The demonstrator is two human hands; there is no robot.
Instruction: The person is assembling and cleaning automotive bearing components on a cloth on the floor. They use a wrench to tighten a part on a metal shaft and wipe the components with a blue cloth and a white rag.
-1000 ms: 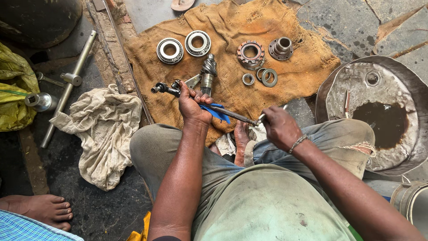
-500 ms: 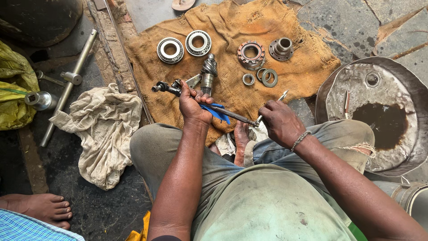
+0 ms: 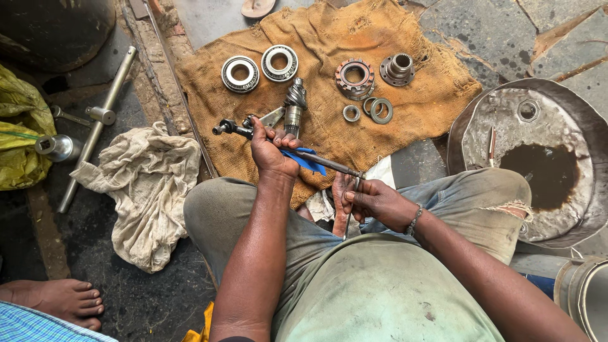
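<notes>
A long, dark metal rod (image 3: 316, 158) wrapped in blue cloth (image 3: 304, 158) lies slanted over the burlap's edge.

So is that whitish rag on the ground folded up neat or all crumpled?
Crumpled. The whitish rag lies loosely bunched, with wrinkles and uneven edges, beside the burlap sack.

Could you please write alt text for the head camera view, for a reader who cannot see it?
A seated person's left hand grips a long metal tool with a blue handle while the right hand holds its other end. Ahead, bearings and a pinion gear lie on a burlap sack.
</notes>
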